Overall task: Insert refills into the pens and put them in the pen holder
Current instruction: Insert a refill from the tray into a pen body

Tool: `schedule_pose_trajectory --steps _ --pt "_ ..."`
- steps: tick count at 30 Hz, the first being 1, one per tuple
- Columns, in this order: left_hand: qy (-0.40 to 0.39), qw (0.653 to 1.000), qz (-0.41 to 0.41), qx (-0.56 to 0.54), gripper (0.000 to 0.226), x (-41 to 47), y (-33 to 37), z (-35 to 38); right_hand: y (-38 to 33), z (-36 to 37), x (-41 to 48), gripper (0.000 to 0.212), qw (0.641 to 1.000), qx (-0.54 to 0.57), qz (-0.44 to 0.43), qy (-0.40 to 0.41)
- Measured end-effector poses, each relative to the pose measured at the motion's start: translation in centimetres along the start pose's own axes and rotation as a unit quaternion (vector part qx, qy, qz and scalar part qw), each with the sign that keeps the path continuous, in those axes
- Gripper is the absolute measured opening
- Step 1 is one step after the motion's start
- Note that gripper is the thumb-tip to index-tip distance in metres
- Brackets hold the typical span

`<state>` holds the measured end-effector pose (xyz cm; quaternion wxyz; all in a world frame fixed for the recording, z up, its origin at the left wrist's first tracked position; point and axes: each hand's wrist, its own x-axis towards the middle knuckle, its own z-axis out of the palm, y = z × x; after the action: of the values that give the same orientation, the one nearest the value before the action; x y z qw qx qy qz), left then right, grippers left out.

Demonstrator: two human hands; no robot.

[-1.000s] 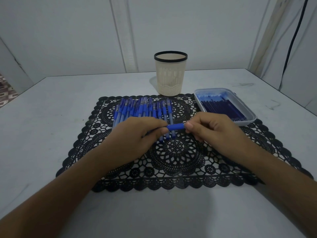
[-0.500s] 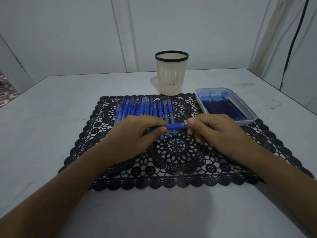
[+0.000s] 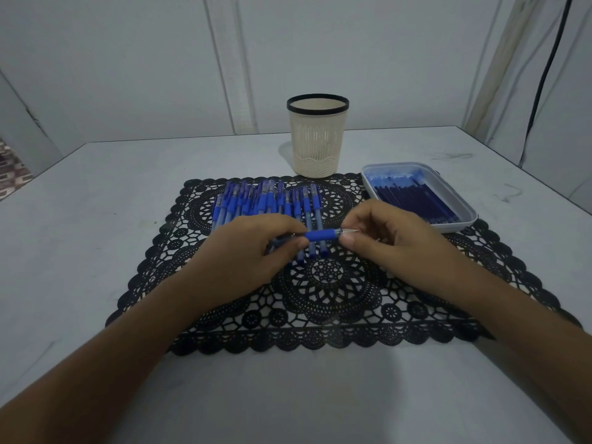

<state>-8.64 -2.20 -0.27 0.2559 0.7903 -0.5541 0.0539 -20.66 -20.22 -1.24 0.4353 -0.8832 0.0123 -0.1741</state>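
Head view: the change is at the nose of the pen [image 3: 322, 235]. A second ago the right hand [image 3: 387, 238] covered the end of the blue grip. Now its fingers [image 3: 347, 241] sit further toward 3 o'clock, and the pale metal tip [image 3: 347, 231] shows between thumb and forefinger. Those fingers are curled in a close pinch on the tip. The left hand [image 3: 243, 248] is wrapped around the barrel, holding the pen level just above the middle of the black lace mat [image 3: 326, 283].

My reading is that the nose piece is being turned on its thread. Whether it is coming off to admit a refill or going back on over one, I cannot tell. Either way, this pen is not ready for the holder.

Counts:
- One pen is in the hands.
- One row of pens [image 3: 266, 200] lies at 11 o'clock on the mat. They overlap too much for an exact count, but I judge it at a dozen or more.
- One grey tray [image 3: 461, 224] sits at 2 o'clock, holding a packed layer of dark refills [image 3: 413, 200] too dense to number.
- One cream pen holder [image 3: 317, 139] with a black rim stands upright at 12 o'clock on the counter [image 3: 96, 219], touching the mat's far edge. No pen shows above its rim, so most of the task seems to remain.
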Motion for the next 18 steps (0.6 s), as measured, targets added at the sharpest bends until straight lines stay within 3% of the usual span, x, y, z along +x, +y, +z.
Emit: schedule_pose_trajectory --steps 3,6,9,15,18 --pt "-0.009 1.000 0.001 0.007 0.033 -0.04 0.12 0.00 0.03 0.06 0.00 0.031 0.999 -0.035 0.004 -0.007" --pt "-0.008 1.000 -0.004 0.009 0.034 -0.03 0.06 0.06 0.38 0.02 0.13 0.010 1.000 -0.017 -0.008 -0.012" --pt "-0.002 1.000 -0.001 0.007 0.032 -0.05 -0.02 0.11 0.41 -0.04 0.20 0.029 1.000 0.008 0.002 0.003" --pt "-0.011 1.000 -0.006 0.007 0.033 0.03 -0.24 0.30 0.64 0.00 0.26 0.003 1.000 -0.010 -0.002 0.027" --pt "-0.001 1.000 -0.012 -0.020 0.030 -0.05 -0.49 0.34 0.46 0.02 0.21 0.011 0.999 0.003 -0.024 0.041"
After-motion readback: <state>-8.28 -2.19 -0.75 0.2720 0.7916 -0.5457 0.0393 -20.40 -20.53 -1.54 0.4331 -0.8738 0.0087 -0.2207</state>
